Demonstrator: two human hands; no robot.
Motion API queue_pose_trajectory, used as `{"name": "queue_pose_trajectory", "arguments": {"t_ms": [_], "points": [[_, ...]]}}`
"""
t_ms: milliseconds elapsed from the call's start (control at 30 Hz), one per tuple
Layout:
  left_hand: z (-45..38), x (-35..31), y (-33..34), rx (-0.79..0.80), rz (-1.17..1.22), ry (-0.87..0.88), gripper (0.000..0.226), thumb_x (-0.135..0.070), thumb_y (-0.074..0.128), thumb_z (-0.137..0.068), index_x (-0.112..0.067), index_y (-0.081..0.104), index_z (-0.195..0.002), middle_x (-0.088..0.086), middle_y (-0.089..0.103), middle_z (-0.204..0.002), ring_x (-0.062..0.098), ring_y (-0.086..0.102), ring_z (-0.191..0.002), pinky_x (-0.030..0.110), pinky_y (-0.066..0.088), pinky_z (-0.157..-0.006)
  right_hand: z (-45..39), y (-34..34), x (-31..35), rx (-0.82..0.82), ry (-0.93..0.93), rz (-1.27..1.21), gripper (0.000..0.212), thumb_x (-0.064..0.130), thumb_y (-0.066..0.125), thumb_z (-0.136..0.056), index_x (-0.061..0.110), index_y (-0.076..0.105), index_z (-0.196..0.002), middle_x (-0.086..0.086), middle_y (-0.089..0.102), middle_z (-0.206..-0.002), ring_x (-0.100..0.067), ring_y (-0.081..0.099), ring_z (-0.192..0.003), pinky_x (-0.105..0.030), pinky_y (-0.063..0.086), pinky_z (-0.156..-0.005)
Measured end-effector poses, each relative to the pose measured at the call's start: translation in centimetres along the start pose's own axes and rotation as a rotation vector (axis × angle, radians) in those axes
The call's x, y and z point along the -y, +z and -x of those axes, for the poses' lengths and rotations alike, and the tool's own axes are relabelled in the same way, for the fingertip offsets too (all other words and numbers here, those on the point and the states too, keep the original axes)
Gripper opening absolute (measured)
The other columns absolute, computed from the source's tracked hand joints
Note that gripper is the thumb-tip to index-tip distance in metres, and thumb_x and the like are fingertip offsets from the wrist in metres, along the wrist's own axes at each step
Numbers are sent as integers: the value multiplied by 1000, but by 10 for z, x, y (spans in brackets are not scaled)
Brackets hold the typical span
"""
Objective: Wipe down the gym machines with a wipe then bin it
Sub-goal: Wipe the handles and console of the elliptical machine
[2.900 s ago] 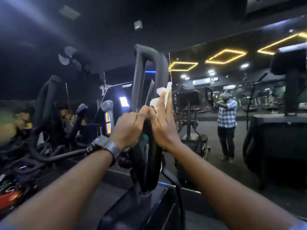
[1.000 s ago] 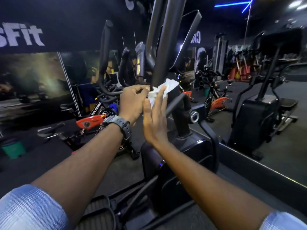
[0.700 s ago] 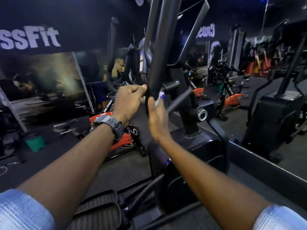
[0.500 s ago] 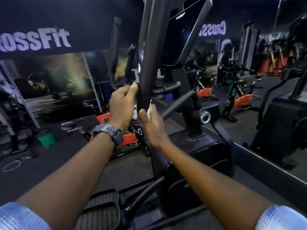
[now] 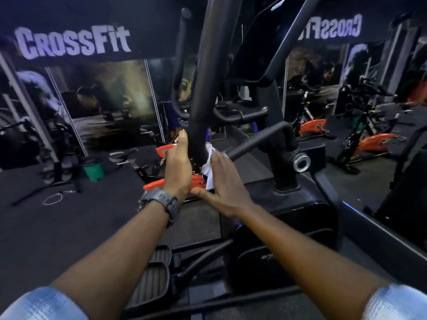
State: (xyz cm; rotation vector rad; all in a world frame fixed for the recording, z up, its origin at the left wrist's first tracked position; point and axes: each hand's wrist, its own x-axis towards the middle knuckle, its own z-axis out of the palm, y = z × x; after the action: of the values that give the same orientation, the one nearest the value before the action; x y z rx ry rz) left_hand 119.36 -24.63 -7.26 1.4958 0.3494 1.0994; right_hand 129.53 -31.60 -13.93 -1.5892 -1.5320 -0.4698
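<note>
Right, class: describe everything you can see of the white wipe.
The crumpled white wipe looks like thin soft paper or cloth, bunched and creased. It sits against the lower end of the black upright machine bar. The right hand presses it there with straight fingers, and a loose edge hangs down. The left hand rests on the bar's other side.

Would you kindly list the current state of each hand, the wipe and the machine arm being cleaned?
left hand: fingers straight, flat against the machine arm's left side
right hand: open, pressing the wipe to the arm
wipe: crumpled, sandwiched between right hand and arm
machine arm: upright, leaning slightly, between both hands
green bin: standing on the floor, far left
</note>
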Motion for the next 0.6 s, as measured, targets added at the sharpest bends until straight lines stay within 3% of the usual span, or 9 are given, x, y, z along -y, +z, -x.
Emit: {"name": "queue_pose_trajectory", "arguments": {"t_ms": [67, 133, 200, 300, 367, 433, 500, 600], "points": [[6, 9, 6, 3, 99, -102, 67, -55, 29, -102, -1, 67, -115, 11, 74, -105, 19, 71, -95, 36, 55, -92, -4, -10, -18, 56, -29, 91, 94, 75, 38, -85, 7, 28, -149, -4, 44, -139, -22, 41, -129, -46, 24, -115], [8, 13, 10, 44, 171, -194, 70, -53, 22, -103, 2, 65, -113, 8, 74, -95, 13, 72, -78, 22, 56, -71, -14, -16, -11, 60, 48, 94, 91, 81, 24, -85, 12, 36, -143, -1, 49, -127, -20, 44, -121, -46, 22, -115], [0, 17, 8, 43, 229, -225, 74, -57, 21, -102, 1, 65, -112, 10, 74, -95, 16, 72, -85, 24, 56, -75, -18, -14, 2, 60, 141, -8, 97, 86, 16, -80, 14, 38, -141, -4, 50, -128, -21, 43, -123, -47, 23, -115], [-5, 14, 2, 10, 318, -264, 81, -62, 24, -100, 6, 66, -111, 21, 70, -112, 28, 67, -106, 36, 51, -98, 6, -10, 6, 124, 83, -23, 106, 79, 42, -79, 9, 13, -154, -11, 18, -160, -22, 13, -149, -41, 15, -121], [-9, 18, 0, 44, 313, -236, 83, -63, 23, -99, 5, 70, -109, 25, 67, -117, 32, 64, -112, 40, 47, -105, 19, -20, -12, 197, 1, 99, 106, 71, 54, -81, 11, 7, -156, -11, 6, -163, -21, 1, -151, -42, 11, -122], [-7, 19, 3, 89, 324, -231, 82, -60, 19, -101, -6, 79, -87, 16, 74, -100, 24, 69, -99, 34, 51, -96, 10, -33, -32, 232, 20, 245, 102, 74, 44, -83, 12, 9, -156, -12, 9, -163, -24, 2, -151, -44, 8, -122], [-3, 20, 8, 88, 343, -220, 82, -58, 17, -102, -13, 81, -76, 9, 76, -91, 19, 71, -94, 33, 51, -93, -9, -43, -38, 249, 150, 290, 101, 78, 33, -83, 10, 15, -155, -14, 15, -161, -27, 7, -150, -44, 7, -122], [-2, 28, 8, 82, 369, -275, 80, -60, 18, -101, -18, 81, -77, 5, 77, -95, 17, 71, -92, 32, 55, -78, -17, -38, -28, 264, 173, 246, 97, 71, 47, -86, 9, 17, -154, -13, 15, -161, -27, 4, -150, -38, 1, -122]]}}
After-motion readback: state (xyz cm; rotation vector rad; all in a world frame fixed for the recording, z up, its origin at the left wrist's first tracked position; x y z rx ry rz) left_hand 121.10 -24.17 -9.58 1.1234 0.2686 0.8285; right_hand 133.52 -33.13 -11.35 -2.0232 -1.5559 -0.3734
